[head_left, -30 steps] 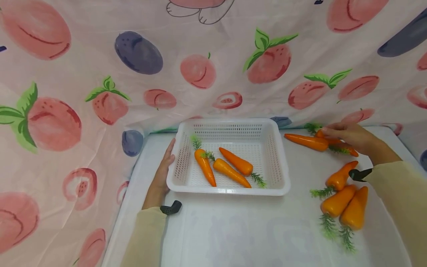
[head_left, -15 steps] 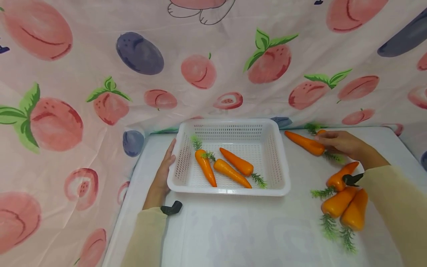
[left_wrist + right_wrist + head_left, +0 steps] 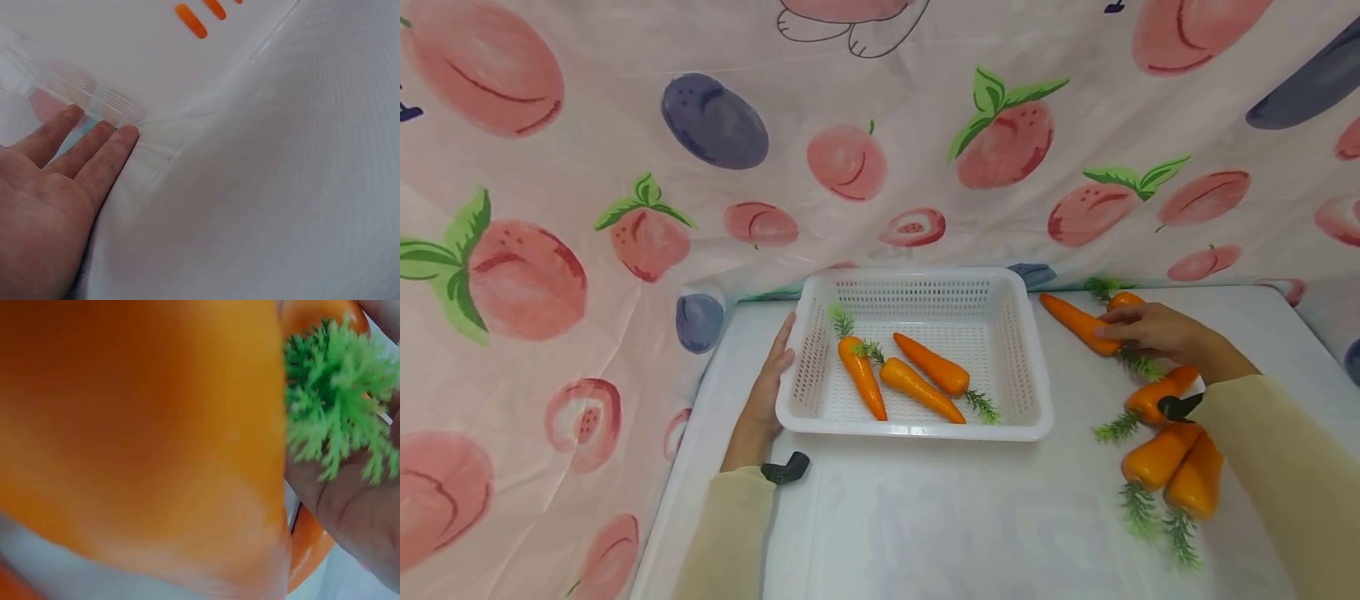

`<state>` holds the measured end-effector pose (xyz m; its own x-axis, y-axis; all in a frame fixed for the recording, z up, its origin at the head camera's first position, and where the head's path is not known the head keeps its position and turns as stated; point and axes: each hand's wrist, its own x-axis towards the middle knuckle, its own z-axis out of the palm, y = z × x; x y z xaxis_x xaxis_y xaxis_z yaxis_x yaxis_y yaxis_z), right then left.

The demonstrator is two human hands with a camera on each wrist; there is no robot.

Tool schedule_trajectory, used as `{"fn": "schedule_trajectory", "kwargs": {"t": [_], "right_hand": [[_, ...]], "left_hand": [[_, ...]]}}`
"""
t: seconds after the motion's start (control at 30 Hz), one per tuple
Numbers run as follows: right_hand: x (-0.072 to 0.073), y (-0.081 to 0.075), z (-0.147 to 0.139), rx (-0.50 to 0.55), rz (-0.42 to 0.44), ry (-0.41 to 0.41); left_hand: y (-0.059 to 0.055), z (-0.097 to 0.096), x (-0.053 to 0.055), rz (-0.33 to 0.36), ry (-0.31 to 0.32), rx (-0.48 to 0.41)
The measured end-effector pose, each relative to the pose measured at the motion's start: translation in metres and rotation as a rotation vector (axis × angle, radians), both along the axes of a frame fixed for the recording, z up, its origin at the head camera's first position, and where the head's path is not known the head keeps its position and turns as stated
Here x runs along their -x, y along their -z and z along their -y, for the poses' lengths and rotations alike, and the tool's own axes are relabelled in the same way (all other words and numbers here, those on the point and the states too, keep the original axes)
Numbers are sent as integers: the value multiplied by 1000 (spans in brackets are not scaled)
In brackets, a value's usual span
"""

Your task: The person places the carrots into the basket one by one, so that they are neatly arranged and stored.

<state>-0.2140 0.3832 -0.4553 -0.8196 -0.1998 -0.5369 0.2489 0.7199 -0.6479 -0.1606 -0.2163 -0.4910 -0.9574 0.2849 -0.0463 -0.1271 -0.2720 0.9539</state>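
Orange and glossy, the long carrot point(image 3: 1073, 321) is near the worktop's point(image 3: 925, 517) far edge, toward the right corner, its thick end grasped in the grip of the right hand point(image 3: 1168, 333), whose fingers hide much of a second carrot point(image 3: 1125, 300). The right sleeve point(image 3: 1277, 467) and black wrist camera point(image 3: 1180, 407) partly block three stubby carrots point(image 3: 1161, 456) by the right edge; the left hand point(image 3: 763, 398), fingers straight and unclenched, touches the left side of the white basket point(image 3: 913, 430) holding three slim carrots point(image 3: 917, 387).
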Motion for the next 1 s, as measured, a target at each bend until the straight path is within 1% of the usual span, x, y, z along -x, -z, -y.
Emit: {"fn": "schedule_trajectory", "kwargs": {"t": [0.27,0.5,0.67,0.93,1.0], "right_hand": [[1,3,-1,-3,-3,-9],[-1,3,2,35,10,22],[-5,-3,4,58,12,25],[-9,-12,5,53,13,28],[-11,-13,4,57,18,29]], "left_hand": [[5,1,3,0,-2,7],[8,2,3,-4,-20,23],[6,1,2,3,-21,37],[-1,0,1,7,-14,25],[0,-1,1,11,-15,24]]}}
